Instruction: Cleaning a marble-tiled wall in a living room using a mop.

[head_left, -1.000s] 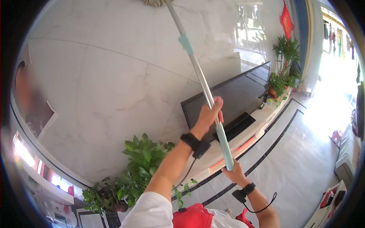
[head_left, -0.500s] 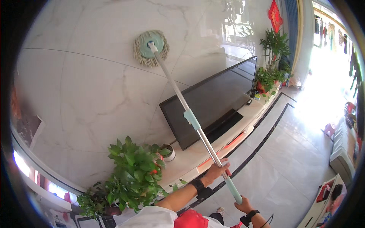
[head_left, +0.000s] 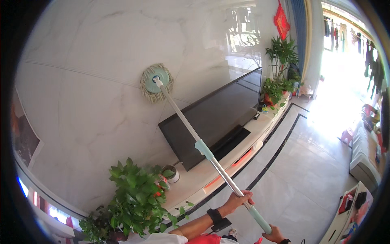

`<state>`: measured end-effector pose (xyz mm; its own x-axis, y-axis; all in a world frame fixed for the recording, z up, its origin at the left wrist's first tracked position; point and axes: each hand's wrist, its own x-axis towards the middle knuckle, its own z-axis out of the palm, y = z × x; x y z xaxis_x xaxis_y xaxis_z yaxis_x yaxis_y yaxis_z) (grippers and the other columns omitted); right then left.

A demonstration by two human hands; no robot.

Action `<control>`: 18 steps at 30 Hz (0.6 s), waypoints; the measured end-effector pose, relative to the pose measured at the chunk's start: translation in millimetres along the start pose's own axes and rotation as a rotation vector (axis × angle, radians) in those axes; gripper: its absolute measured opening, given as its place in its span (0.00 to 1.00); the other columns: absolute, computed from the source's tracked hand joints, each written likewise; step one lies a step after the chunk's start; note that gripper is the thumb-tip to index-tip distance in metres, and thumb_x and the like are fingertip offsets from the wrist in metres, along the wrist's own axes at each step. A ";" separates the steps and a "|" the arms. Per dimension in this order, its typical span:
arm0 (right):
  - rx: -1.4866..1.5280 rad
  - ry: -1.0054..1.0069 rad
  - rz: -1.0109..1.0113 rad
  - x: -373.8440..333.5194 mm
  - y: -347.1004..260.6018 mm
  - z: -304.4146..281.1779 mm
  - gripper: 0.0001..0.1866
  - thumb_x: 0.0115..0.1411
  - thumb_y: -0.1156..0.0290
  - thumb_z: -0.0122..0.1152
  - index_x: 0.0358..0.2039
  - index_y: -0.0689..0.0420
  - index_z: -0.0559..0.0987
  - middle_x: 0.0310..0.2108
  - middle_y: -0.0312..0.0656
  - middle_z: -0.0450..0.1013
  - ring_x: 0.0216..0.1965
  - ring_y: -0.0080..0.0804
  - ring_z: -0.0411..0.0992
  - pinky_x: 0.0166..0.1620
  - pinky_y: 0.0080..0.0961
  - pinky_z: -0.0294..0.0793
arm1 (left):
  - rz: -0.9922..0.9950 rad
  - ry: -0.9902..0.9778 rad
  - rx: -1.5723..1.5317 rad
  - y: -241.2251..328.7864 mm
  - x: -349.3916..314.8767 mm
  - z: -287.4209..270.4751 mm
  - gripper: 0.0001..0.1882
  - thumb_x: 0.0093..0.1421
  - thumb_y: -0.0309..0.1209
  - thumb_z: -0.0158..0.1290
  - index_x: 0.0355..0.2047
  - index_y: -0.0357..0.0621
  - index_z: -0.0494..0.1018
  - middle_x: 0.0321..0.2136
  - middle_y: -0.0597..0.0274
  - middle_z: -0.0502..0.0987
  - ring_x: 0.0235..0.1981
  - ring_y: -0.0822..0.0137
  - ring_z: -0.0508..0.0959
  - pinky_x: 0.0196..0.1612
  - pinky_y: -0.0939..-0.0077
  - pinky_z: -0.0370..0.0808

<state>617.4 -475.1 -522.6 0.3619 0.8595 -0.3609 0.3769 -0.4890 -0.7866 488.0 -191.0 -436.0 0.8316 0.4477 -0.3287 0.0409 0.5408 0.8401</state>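
Observation:
A long-handled mop with a metal pole and a round pale-green head slants up from me to the marbled wall. Its stringy fringe lies against the wall, above and left of the television. My left hand, a black band on its wrist, wraps the metal pole just above the green end grip. Lower down, my right hand closes round the end of that grip, partly cut off by the lower edge. A green clip joint sits midway along the pole.
Under the television runs a low pale cabinet. A leafy plant and a white pot stand at its near end, more potted plants at its far end. To the right are a sofa and a side cabinet.
The mop head has slid down the wall in relation to the television. Both hands have moved lower and slightly right in view, still on the mop. The whole view has shifted somewhat.

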 end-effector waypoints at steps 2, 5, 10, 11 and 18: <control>-0.160 0.085 -0.048 7.4 -29.1 -9.4 0.21 0.44 0.60 0.68 0.31 0.63 0.74 0.22 0.49 0.74 0.26 0.41 0.75 0.32 0.34 0.73 | 0.028 0.033 0.049 21.9 8.3 6.0 0.15 0.59 0.36 0.54 0.41 0.38 0.70 0.25 0.59 0.76 0.29 0.67 0.79 0.35 0.72 0.77; 0.015 0.028 -0.034 28.9 -38.2 -8.3 0.19 0.46 0.61 0.68 0.30 0.63 0.74 0.19 0.42 0.73 0.20 0.31 0.74 0.27 0.28 0.73 | 0.073 0.084 0.148 61.5 21.3 12.0 0.14 0.59 0.36 0.54 0.38 0.37 0.71 0.22 0.60 0.76 0.25 0.66 0.79 0.31 0.72 0.78; 0.242 -0.076 0.059 50.3 -112.1 -15.1 0.18 0.49 0.64 0.66 0.32 0.63 0.72 0.19 0.37 0.70 0.18 0.23 0.70 0.24 0.24 0.70 | 0.168 0.121 0.299 123.2 51.9 10.7 0.15 0.59 0.37 0.53 0.35 0.35 0.72 0.15 0.59 0.74 0.19 0.65 0.78 0.22 0.73 0.75; 0.319 -0.084 0.058 55.5 -123.2 -13.1 0.16 0.50 0.66 0.65 0.32 0.63 0.72 0.18 0.37 0.70 0.18 0.22 0.70 0.22 0.23 0.69 | 0.186 0.136 0.308 136.9 56.9 12.8 0.15 0.59 0.38 0.53 0.35 0.35 0.72 0.14 0.59 0.74 0.17 0.66 0.77 0.20 0.73 0.74; 0.697 -0.209 -0.007 72.7 -224.8 -27.8 0.10 0.49 0.71 0.64 0.27 0.61 0.72 0.16 0.37 0.68 0.16 0.25 0.68 0.22 0.23 0.69 | 0.385 0.091 0.260 215.8 108.8 9.1 0.14 0.58 0.36 0.55 0.38 0.39 0.69 0.16 0.64 0.71 0.14 0.71 0.72 0.16 0.75 0.68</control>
<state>582.6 -306.8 -358.1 0.1651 0.9066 -0.3883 -0.2775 -0.3351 -0.9004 592.3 -32.1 -286.6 0.7620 0.6476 0.0014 -0.1143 0.1324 0.9846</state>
